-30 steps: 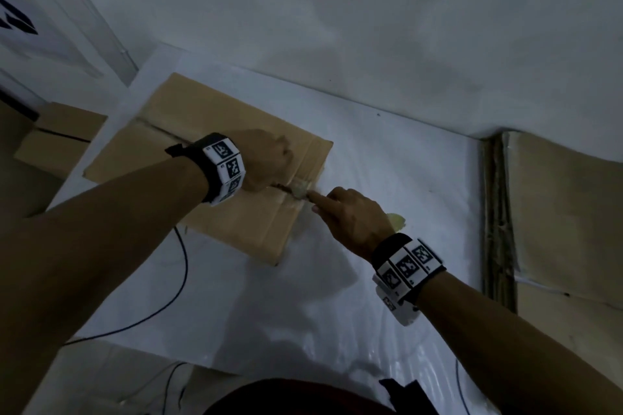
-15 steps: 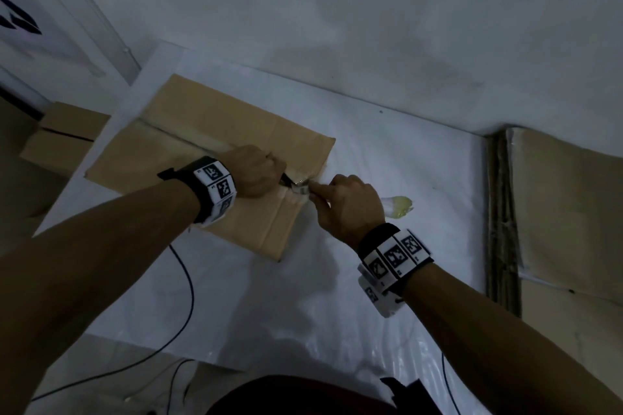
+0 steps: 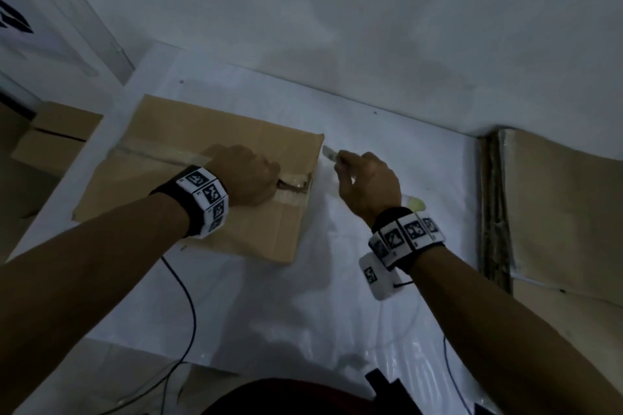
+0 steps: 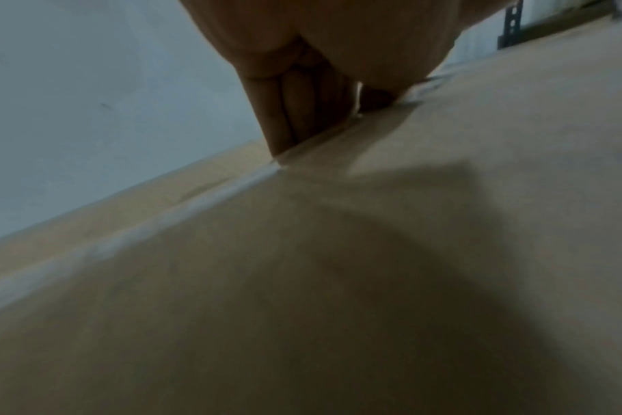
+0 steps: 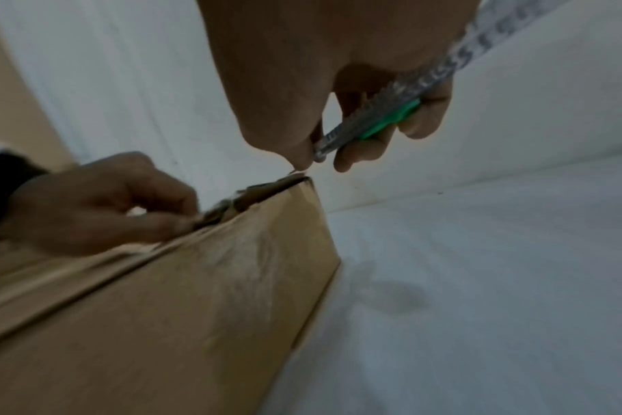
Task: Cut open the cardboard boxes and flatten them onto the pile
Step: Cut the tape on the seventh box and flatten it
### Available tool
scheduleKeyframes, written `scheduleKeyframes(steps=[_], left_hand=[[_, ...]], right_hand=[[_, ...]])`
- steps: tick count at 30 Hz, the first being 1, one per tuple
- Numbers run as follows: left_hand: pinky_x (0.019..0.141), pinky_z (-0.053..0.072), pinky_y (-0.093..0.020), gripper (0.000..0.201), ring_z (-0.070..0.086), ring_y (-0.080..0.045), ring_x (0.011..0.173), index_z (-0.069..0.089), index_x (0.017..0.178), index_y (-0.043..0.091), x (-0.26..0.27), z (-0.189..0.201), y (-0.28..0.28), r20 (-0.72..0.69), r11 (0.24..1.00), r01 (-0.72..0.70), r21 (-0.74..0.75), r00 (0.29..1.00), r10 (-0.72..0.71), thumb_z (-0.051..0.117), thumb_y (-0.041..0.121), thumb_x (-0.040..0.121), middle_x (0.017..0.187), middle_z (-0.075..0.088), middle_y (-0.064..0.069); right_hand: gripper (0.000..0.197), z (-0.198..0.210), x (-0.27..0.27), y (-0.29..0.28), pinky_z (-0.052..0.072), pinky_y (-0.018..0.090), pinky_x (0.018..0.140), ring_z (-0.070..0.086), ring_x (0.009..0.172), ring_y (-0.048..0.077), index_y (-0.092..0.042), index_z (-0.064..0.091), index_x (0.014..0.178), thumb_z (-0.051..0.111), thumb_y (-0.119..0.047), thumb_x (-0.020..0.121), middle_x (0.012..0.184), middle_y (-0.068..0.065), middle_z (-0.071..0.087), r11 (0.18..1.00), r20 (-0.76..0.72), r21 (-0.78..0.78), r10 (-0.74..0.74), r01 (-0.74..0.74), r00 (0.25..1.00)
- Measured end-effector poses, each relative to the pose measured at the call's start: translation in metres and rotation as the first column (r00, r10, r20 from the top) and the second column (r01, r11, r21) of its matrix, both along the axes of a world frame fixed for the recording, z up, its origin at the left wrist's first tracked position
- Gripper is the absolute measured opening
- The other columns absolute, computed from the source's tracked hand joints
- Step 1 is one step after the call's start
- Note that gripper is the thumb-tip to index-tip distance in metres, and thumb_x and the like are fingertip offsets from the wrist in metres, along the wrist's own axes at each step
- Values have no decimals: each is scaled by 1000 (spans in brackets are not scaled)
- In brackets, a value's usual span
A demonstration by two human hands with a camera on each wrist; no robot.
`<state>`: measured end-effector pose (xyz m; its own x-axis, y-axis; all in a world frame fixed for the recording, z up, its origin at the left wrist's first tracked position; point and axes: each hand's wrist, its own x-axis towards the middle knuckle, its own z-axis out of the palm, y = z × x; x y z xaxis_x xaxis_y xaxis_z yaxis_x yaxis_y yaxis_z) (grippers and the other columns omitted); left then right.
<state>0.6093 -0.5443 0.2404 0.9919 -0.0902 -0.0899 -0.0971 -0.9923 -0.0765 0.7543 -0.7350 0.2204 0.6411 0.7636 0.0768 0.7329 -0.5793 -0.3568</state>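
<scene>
Cardboard box (image 3: 188, 178) lies flat on the white-covered bench (image 3: 387, 158), toward its left side, with a taped seam (image 3: 158, 153) running along its top face. Left hand (image 3: 247, 175) rests on the box top near the right end of that seam; in the right wrist view its fingers (image 5: 153, 196) are curled, with the tips at the parted, torn edge of the seam. In the left wrist view the curled fingers press down beside the tape line. Whether they actually grip the flap edge cannot be told.

Right hand (image 3: 365, 184) hangs just off the box's right end, apart from the cardboard. It is clamped round a utility knife (image 5: 370, 120) with a green slider, thumb and fingers pinching the handle. The blade tip (image 3: 328, 152) points toward the box's upper right corner, close to it; contact is not visible.

Box contents are not visible; the seam gap shows only a dark interior.

Flattened cardboard pile (image 3: 556, 209) lies at the right edge of the bench, well apart from the box. Another box (image 3: 57, 141) sits lower, left of the bench. A black cable (image 3: 188, 307) runs across the near part of the bench.
</scene>
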Motion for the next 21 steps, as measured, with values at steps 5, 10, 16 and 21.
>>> scheduleKeyframes(steps=[5,10,16,21], left_hand=[[40,25,-17,39,32,-21,30,32,55,18,10,4,23,100,988,72,-134,993,-59,45,41,84,40,44,-3],[99,39,-50,91,55,-32,113,56,131,16,38,-2,45,-61,984,85,-155,994,-96,40,80,68,132,55,-14],[120,-7,-40,142,5,-17,149,-15,149,35,59,-21,58,-476,962,-212,-172,873,107,28,106,33,162,0,3],[119,7,-45,129,18,-22,145,-17,151,31,60,-42,61,-355,974,-177,-140,927,117,45,96,58,161,8,1]], right_hand=[[41,3,38,3,50,35,80,63,100,32,-18,57,133,52,-34,95,114,13,67,994,-130,-30,-109,106,986],[54,1,80,37,46,40,90,53,114,35,-12,32,148,43,-29,99,127,18,57,959,-153,-282,-11,-33,988],[55,-32,111,92,50,43,85,52,107,37,-3,26,145,49,-13,96,122,26,50,928,-215,-355,36,-112,976],[38,-59,141,134,45,38,88,49,113,35,-4,47,130,55,-8,92,125,21,51,904,-209,-370,145,-215,967]])
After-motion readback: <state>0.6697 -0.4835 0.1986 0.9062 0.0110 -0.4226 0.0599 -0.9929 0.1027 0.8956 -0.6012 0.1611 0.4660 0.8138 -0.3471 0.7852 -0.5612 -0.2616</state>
